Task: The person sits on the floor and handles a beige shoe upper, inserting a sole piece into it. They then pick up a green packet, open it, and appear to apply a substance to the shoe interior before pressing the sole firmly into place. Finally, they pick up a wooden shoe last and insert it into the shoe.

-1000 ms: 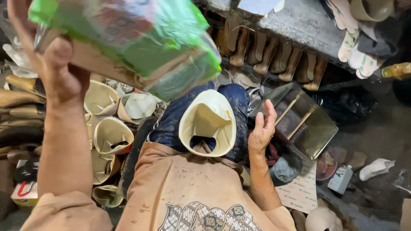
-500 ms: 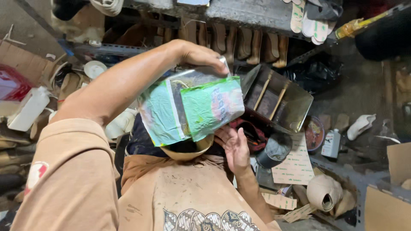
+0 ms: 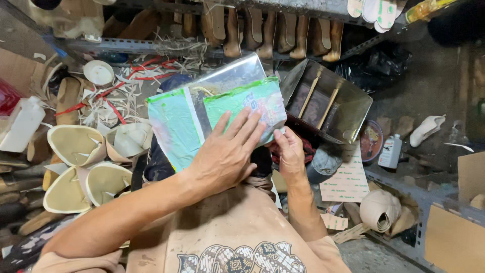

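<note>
A flat shiny metal board (image 3: 230, 76) with two green plastic sheets (image 3: 174, 126) stuck on it rests on my lap, tilted toward me. My left hand (image 3: 227, 156) lies palm-down on the right green sheet with its fingers spread, holding the board in place. My right hand (image 3: 290, 154) pinches the board's lower right corner. The cream shoe upper seen on my lap earlier is hidden under the board.
Several cream shoe uppers (image 3: 76, 144) lie at my left. Wooden shoe lasts (image 3: 268, 30) line the shelf ahead. A metal tray with wooden bars (image 3: 328, 103), a small white bottle (image 3: 390, 150), printed paper sheets (image 3: 348, 179), a material roll (image 3: 379, 210) and cardboard boxes (image 3: 454, 237) lie to the right.
My left hand has brought the board down from overhead onto my lap and now lies flat on it. My right hand has moved up to take its corner.
</note>
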